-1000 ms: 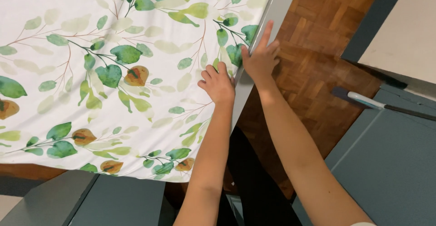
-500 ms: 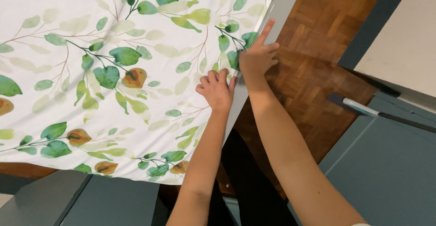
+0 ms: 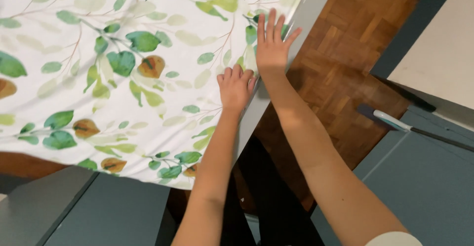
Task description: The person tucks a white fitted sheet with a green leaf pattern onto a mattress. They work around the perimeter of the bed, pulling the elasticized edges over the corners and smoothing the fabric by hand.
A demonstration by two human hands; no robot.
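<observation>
One white fabric sheet with green and orange leaf print (image 3: 123, 78) fills left and far scene, lying flat under both my hands at its right edge. Left hand (image 3: 235, 87) knuckles curled, pressing cloth. Right hand (image 3: 270, 48) flat, fingers (image 3: 271, 21) spread, just beyond. One grey-handled tool (image 3: 395, 121) lies well right, on parquet floor (image 3: 345, 53).

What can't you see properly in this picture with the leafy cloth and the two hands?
- Leafy cloth: the head view's top and left edges cut it off, so its full size is hidden.
- What lies under the cloth: covered by it.
- Left hand: fingertips curl under, so what they press is hidden.
- Right hand: its palm lies face down, unseen.
- Long-handled tool: its handle runs off the right edge.
</observation>
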